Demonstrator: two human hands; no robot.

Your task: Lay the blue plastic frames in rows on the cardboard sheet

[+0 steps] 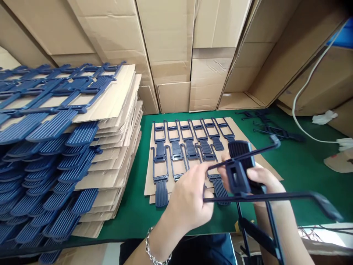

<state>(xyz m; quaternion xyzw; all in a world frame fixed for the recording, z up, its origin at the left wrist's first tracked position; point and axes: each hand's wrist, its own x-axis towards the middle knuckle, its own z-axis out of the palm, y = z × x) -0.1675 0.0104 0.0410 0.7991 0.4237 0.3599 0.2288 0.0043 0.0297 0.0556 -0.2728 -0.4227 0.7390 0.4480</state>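
A dark blue plastic frame [237, 173] with long hooked arms is held up in front of me, tilted above the cardboard sheet. My left hand [190, 198] is closed on the end of the frame, a chain bracelet at its wrist. Around the frame's middle block and ribbed pad, my right hand [264, 180] is closed, thumb pressed on the near side. A dark lower bar section [259, 232] hangs below my right hand; whether it belongs to the same frame I cannot tell. Similar frames [161, 191] lie in two rows beneath, partly hidden by my hands.
Layered cardboard and ribbed frames form a tall stack [118, 147] at left. Several loose dark parts [275, 129] lie on the green table [317, 176] at right, near a white cable [296, 106]. Cardboard walls [171, 48] stand behind the table.
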